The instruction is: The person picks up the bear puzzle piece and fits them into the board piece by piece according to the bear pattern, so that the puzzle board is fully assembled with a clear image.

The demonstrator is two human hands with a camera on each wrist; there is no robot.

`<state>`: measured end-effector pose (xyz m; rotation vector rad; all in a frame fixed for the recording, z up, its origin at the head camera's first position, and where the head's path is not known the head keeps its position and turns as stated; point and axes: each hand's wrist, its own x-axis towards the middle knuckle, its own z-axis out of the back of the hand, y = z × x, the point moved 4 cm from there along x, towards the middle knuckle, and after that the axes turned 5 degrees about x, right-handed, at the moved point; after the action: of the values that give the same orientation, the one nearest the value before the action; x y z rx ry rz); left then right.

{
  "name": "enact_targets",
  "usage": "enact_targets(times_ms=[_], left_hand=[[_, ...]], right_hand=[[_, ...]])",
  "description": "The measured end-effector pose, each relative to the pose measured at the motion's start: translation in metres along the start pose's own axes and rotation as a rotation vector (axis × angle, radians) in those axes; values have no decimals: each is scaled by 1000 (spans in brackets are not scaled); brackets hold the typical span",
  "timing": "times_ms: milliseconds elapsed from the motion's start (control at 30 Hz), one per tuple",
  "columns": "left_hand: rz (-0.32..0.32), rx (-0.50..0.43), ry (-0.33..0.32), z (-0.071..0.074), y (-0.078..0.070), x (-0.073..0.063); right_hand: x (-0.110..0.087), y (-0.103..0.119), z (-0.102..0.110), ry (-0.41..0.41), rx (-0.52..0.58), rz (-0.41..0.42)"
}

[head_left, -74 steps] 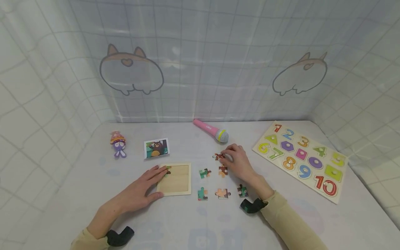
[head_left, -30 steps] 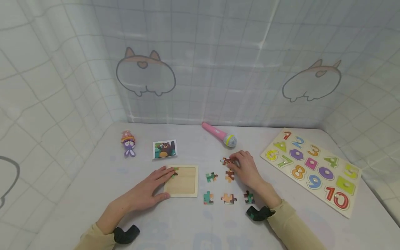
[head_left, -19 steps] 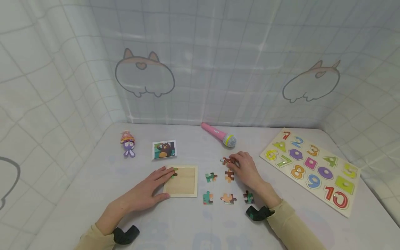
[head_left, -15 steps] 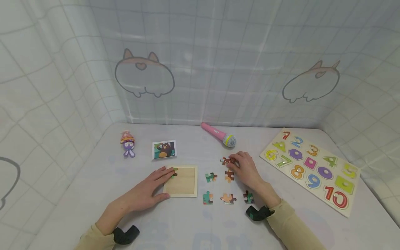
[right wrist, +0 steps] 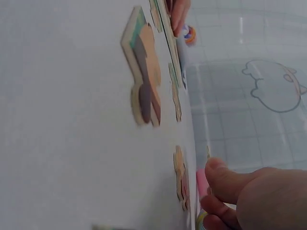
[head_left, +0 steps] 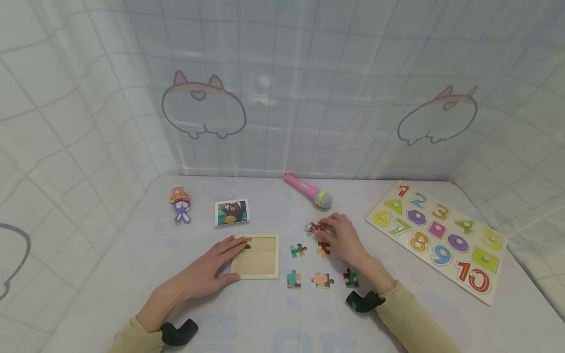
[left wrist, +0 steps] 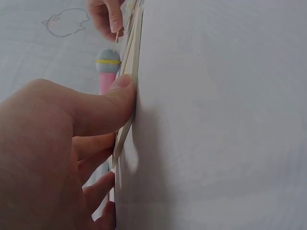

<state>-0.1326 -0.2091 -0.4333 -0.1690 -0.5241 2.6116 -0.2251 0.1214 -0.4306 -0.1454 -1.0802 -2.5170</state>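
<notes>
My left hand (head_left: pixel 204 268) rests with straight fingers along the left side of a square wooden puzzle tray (head_left: pixel 260 261). Its fingertips partly cover a green and brown puzzle piece (head_left: pixel 247 240) in the tray's upper left corner. In the left wrist view the thumb (left wrist: pixel 122 93) lies against the tray's edge. My right hand (head_left: pixel 345 239) pinches a brown puzzle piece (head_left: pixel 314 227) between thumb and fingers. In the right wrist view that piece shows edge-on above the thumb (right wrist: pixel 218 175). Just below it on the table lies another brown piece (head_left: pixel 323 248).
More loose pieces lie right of the tray: a green one (head_left: pixel 297 250), a teal one (head_left: pixel 294 279), a tan one (head_left: pixel 322 280) and a dark green one (head_left: pixel 351 278). Behind are a bear picture card (head_left: pixel 232 212), pink toy microphone (head_left: pixel 307 189) and purple doll (head_left: pixel 181 205). A number board (head_left: pixel 437 240) lies right.
My right hand has closed on the upper brown piece and shifted it slightly left in the last half second. The left hand stays on the tray. Earlier, the head view turned left.
</notes>
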Motion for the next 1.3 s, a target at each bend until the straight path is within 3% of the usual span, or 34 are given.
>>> enact_targets(times_ms=[233,667,967,1300], left_hand=[[1,8,-3,0,1,0],[7,-12,2,-1,3,0],[6,-6,7,-2,3,0],[17,-19,20,-1,3,-1]], right_hand=[[-1,17,-7,6,37,30],[5,47,-40,48,70,109],[9,69,-61,72,54,195],[15,82,-79,114,-1,216]])
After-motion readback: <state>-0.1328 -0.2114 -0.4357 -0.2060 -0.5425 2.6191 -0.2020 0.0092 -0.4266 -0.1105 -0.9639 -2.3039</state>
